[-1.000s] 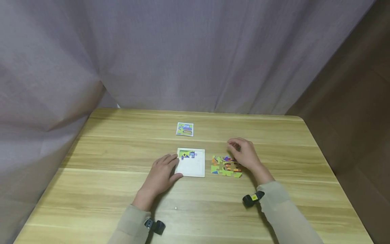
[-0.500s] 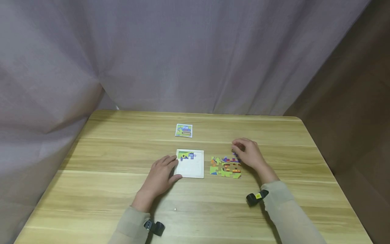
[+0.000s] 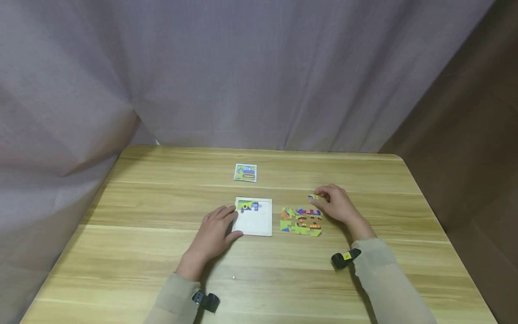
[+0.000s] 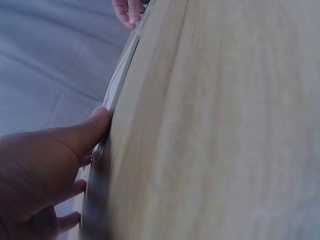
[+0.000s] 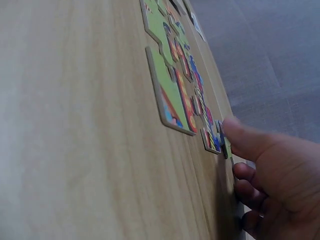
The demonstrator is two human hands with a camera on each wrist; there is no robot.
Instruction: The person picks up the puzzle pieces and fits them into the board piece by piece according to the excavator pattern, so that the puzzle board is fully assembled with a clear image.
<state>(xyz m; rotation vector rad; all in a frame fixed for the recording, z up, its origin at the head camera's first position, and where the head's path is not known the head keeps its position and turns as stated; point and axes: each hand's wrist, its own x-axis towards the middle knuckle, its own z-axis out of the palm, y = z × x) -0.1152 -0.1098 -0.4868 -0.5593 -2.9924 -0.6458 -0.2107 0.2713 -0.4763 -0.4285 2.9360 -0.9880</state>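
Note:
A white puzzle tray (image 3: 252, 225) lies on the table, with a few joined pieces (image 3: 247, 205) in its upper left part. My left hand (image 3: 212, 234) rests at the tray's left side, fingers and thumb relaxed against its edge. In the left wrist view the thumb (image 4: 92, 125) touches the tray rim. To the right of the tray, several loose puzzle pieces (image 3: 301, 228) lie in a cluster. Behind that cluster my right hand (image 3: 336, 204) pinches a green and purple puzzle piece (image 3: 312, 196) between thumb and forefinger. The fingers partly cover this piece.
A small picture card (image 3: 245, 173) of a blue vehicle on green lies behind the tray. A tiny pale speck (image 3: 233, 277) is on the wooden table (image 3: 275, 279) near the front. A grey curtain (image 3: 259, 81) hangs behind the far edge.
My right hand has shifted right from above the loose pieces to behind them, and the pinched piece now shows at its fingertips. The left hand and tray stay in place.

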